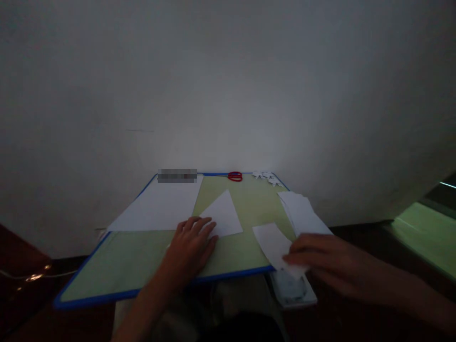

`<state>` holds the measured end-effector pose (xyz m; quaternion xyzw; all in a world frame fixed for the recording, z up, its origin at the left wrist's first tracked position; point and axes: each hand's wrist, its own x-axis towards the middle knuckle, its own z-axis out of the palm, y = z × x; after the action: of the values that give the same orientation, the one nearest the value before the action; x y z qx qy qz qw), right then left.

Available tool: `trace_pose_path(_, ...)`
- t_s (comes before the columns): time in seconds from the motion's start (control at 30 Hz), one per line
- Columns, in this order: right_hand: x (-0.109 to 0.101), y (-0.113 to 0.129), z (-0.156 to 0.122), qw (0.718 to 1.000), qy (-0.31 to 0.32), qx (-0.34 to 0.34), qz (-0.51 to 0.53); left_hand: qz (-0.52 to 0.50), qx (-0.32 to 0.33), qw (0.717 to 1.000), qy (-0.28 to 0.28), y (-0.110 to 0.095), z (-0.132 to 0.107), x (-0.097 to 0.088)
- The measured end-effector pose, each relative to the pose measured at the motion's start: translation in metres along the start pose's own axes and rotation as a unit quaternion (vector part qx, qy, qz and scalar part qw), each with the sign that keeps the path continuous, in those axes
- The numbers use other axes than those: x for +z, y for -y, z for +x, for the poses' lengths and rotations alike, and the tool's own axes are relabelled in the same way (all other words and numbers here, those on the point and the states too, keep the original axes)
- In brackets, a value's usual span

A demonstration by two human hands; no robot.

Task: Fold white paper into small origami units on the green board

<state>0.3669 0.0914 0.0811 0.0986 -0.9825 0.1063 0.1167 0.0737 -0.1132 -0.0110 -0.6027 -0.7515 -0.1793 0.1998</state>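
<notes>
My left hand lies palm down with its fingers stretched out over the lower left part of a pointed white paper on the green tabletop. At the right front edge, my right hand pinches the near end of a smaller white paper piece. That piece slants over the table edge, and its near end is blurred and partly covered by my fingers. Just past this hand lies a small stack of white paper.
A large white sheet covers the table's left rear. Red-handled scissors lie at the back edge, with several white paper star shapes to their right. Below the right front edge is a white box-like object. A wall stands behind the blue-edged table.
</notes>
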Motion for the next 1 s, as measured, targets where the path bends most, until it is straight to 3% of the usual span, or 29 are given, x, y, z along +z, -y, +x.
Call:
trace_pose_path(0.07,-0.041,-0.005,-0.010,0.994,-0.084,0.069,0.027,-0.009,-0.008,1.000,0.004,0.002,-0.003,0.002)
trace_pose_path(0.17,-0.098,-0.027,-0.022,0.959,-0.189,0.202,0.063,-0.024,-0.039,0.999,-0.002,0.007,-0.004,0.005)
trace_pose_path(0.27,-0.124,-0.065,-0.014,0.932,-0.211,0.272,0.112,-0.032,-0.050,0.998,-0.001,0.011,-0.003,0.007)
trace_pose_path(0.33,-0.118,-0.098,0.001,0.928,-0.175,0.296,0.144,-0.031,-0.065,0.997,0.005,0.011,-0.004,0.007)
trace_pose_path(0.43,-0.081,-0.148,0.022,0.934,-0.101,0.301,0.164,-0.033,-0.078,0.996,0.035,0.008,-0.006,0.002)
trace_pose_path(0.57,-0.025,-0.193,0.031,0.925,-0.112,0.292,0.214,-0.026,-0.082,0.995,0.057,0.003,-0.006,-0.006)
trace_pose_path(0.7,-0.001,-0.212,0.028,0.916,-0.101,0.288,0.260,-0.025,-0.085,0.994,0.069,0.001,-0.005,-0.010)
trace_pose_path(0.9,0.001,-0.228,0.025,0.891,-0.108,0.316,0.306,-0.024,-0.084,0.995,0.052,0.004,-0.005,-0.005)
trace_pose_path(1.0,0.007,-0.236,0.022,0.899,-0.115,0.318,0.277,-0.020,-0.085,0.995,0.055,0.005,-0.006,-0.003)
